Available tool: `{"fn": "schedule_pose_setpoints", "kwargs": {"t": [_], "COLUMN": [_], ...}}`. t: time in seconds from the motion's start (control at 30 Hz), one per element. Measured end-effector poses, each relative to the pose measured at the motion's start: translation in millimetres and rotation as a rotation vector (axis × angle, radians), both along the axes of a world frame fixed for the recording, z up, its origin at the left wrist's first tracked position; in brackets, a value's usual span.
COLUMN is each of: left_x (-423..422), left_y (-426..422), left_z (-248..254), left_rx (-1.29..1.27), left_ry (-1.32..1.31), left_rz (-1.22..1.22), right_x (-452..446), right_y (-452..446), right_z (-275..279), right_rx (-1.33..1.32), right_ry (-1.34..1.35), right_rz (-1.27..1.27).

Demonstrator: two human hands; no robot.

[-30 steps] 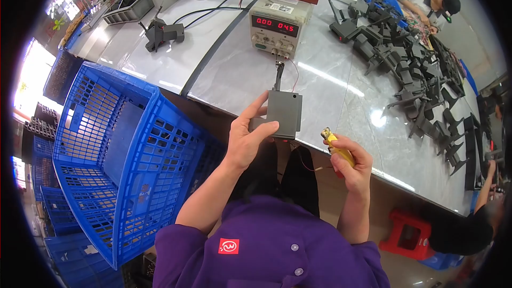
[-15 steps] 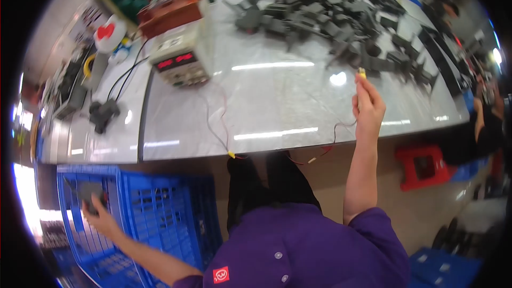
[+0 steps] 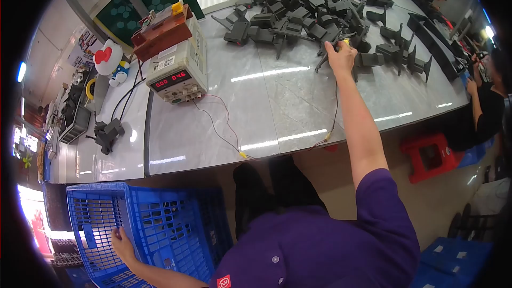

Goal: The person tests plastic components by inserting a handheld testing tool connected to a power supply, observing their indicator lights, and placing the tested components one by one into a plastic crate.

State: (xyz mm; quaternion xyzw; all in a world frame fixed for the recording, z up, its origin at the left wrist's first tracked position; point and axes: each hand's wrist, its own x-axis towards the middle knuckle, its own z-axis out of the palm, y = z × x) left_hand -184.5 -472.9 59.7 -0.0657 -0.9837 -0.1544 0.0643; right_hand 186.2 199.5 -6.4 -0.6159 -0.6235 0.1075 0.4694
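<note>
My right hand (image 3: 343,63) reaches over the near edge of a heap of dark grey plastic devices (image 3: 320,18). Its fingers are closed on a small yellow wire connector (image 3: 346,41), and a thin lead (image 3: 335,109) runs down from it to the table edge. Whether the fingers also touch a device is hidden. My left hand (image 3: 124,246) is low at the left, over the blue plastic crate (image 3: 128,202), fingers apart and no device in them.
A bench power supply (image 3: 178,72) with a red display stands left of the heap, a brown box (image 3: 162,34) on top. One dark device (image 3: 108,134) lies on the left table. A red stool (image 3: 429,157) and a seated person (image 3: 488,90) are at the right.
My right hand has moved forward to the heap with the connector. The dark device in my left hand is gone from it, and that hand has shifted right and down.
</note>
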Motion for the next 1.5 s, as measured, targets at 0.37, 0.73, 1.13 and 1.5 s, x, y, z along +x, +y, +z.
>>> {"fn": "schedule_pose_setpoints", "kwargs": {"t": [0.37, 0.73, 1.13, 1.5], "left_x": [130.3, 188.6, 162.8, 171.1], "left_y": [239.7, 282.3, 288.2, 287.9], "left_z": [1.9, -27.5, -12.7, -2.9], "left_rx": [1.134, 1.592, 1.85, 1.625], "left_ry": [-1.015, -2.032, -1.71, -1.542], "left_rz": [-0.778, -0.46, -0.1, -0.185], "right_x": [-1.2, -52.9, -52.0, -61.0], "right_y": [-167.4, -219.6, -307.9, -288.1], "right_z": [61.7, 73.6, 76.9, 88.2], "right_rx": [-0.611, -0.273, -0.159, -0.441], "right_ry": [0.851, 0.17, 0.146, 0.055], "right_rz": [1.638, 0.922, 1.418, 1.472]}}
